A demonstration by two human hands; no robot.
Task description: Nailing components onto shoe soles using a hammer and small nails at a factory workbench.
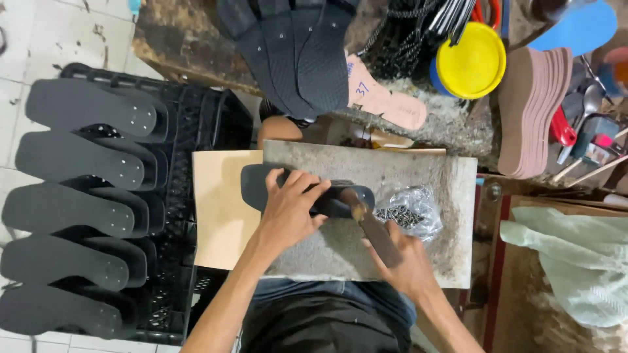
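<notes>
- Both hands worked at the stone slab: my left hand pressed flat on the black sole, my right hand gripped the hammer.
- Black soles lay stacked at nine o'clock.
- At three o'clock of the sole sat a bag of tacks.

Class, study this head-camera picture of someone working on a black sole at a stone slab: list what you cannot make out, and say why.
1. Middle of the black rubber sole: covered by the left hand.
2. Tip of the brown-handled tool in the right hand: motion-blurred.
3. Small dark metal pieces in the clear plastic bag: too small to identify.
4. Pale green cloth: cut off by the right edge.
</notes>
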